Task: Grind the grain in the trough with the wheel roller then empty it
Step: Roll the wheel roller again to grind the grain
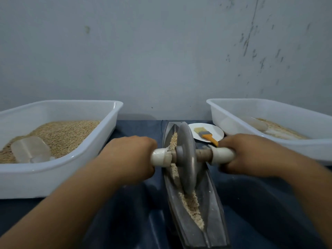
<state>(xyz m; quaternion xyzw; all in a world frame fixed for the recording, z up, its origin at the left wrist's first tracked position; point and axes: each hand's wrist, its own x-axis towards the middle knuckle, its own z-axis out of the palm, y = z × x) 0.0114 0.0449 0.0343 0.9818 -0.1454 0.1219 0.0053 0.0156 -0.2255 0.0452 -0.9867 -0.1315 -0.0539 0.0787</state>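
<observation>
A long grey metal trough (213,209) runs from the bottom centre away toward the wall, with tan grain (191,203) lying along its groove. The grey wheel roller (186,159) stands upright in the groove near the trough's middle. My left hand (131,157) grips the white-wrapped left end of the axle. My right hand (251,155) grips the white-wrapped right end. Crushed grain lies in front of the wheel, and whole grain shows behind it.
A white tub (75,169) at the left holds grain and a clear scoop (30,150). Another white tub (296,146) at the right holds a little ground grain. A small white plate (218,132) with an orange-handled brush (206,134) sits behind the trough. A wall closes the back.
</observation>
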